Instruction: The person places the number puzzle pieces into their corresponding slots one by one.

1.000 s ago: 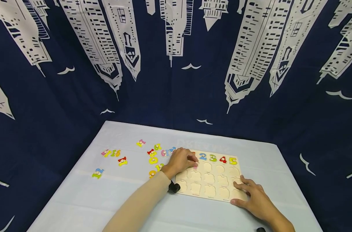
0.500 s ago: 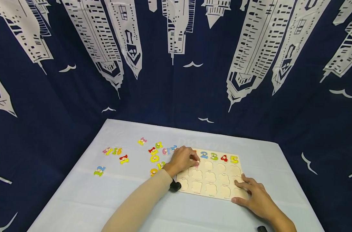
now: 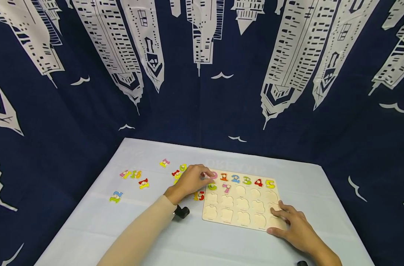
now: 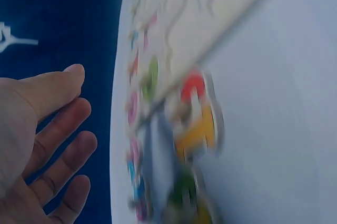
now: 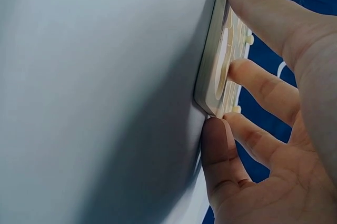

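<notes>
A wooden number puzzle board [image 3: 218,220] lies on the white table. Its top row holds coloured numerals, including a red 4 [image 3: 258,183] and a yellow 5 [image 3: 270,184]. Below them sit a green 6 [image 3: 212,186] and a pink 7 [image 3: 226,188]. Over the board's upper left edge hovers my left hand [image 3: 190,181], loosely bent, with nothing between its fingers in the left wrist view. My right hand [image 3: 296,229] holds the board's near right corner, thumb at the front edge and fingers [image 5: 263,87] on the right side and surface.
Beside the board's left edge lies a red and yellow 15 piece [image 3: 199,195]. More two-digit pieces are scattered leftward, among them a blue and green 12 [image 3: 116,197] and a red and yellow piece [image 3: 143,183]. A dark blue cloth [image 3: 202,111] hangs behind the table.
My left hand has let go of the pink 7 and moved left from the board, leaving that piece visible in the second row. The right hand stays at the corner.
</notes>
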### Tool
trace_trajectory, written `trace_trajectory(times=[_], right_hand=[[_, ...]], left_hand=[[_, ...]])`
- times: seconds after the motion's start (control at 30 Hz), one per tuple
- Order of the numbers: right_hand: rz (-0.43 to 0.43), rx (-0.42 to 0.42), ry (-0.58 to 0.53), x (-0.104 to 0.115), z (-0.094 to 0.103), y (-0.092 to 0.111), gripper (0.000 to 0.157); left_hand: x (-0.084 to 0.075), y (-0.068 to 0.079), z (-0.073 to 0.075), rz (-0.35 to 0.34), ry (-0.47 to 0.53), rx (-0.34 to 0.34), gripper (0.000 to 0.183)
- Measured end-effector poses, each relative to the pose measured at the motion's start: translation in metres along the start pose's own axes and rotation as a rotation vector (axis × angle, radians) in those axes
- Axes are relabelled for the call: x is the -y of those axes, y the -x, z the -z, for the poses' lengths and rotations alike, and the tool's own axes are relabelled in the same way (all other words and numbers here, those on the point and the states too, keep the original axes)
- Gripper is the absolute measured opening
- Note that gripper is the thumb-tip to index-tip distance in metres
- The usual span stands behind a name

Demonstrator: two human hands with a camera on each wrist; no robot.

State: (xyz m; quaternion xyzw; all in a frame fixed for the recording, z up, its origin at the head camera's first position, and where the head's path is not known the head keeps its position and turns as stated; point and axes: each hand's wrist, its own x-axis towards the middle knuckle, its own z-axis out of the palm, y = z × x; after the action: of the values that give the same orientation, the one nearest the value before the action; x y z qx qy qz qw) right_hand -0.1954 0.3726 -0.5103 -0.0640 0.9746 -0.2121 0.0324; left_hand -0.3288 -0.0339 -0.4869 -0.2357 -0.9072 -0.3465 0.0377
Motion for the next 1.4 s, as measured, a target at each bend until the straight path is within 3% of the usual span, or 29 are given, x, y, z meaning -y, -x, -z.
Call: trace_trajectory(times=[0.13, 0.33, 0.53, 0.93, 1.07, 1.4], right_hand=[[-0.006, 0.003, 0.001, -0.001, 0.001, 0.001, 0.086], [-0.024, 0.029, -0.011, -0.004, 0.001, 0.003, 0.087], [-0.021, 0.027, -0.008, -0.007, 0.001, 0.006, 0.087], [-0.014, 0.017, -0.025, -0.005, -0.003, 0.004, 0.088], [0.001, 0.003, -0.015, -0.004, -0.001, 0.003, 0.086], [0.005, 0.005, -0.014, -0.003, 0.002, 0.001, 0.087]], left_hand=[[0.030, 0.017, 0.022, 0.039, 0.011, 0.000, 0.020], [0.075, 0.046, 0.046, 0.096, 0.046, 0.055, 0.026], [0.098, 0.058, 0.055, 0.090, 0.055, 0.069, 0.022], [0.099, 0.057, 0.058, 0.135, 0.033, 0.062, 0.009], [0.096, 0.055, 0.057, 0.123, 0.051, 0.048, 0.007], [0.064, 0.033, 0.046, 0.063, 0.123, 0.037, 0.012]])
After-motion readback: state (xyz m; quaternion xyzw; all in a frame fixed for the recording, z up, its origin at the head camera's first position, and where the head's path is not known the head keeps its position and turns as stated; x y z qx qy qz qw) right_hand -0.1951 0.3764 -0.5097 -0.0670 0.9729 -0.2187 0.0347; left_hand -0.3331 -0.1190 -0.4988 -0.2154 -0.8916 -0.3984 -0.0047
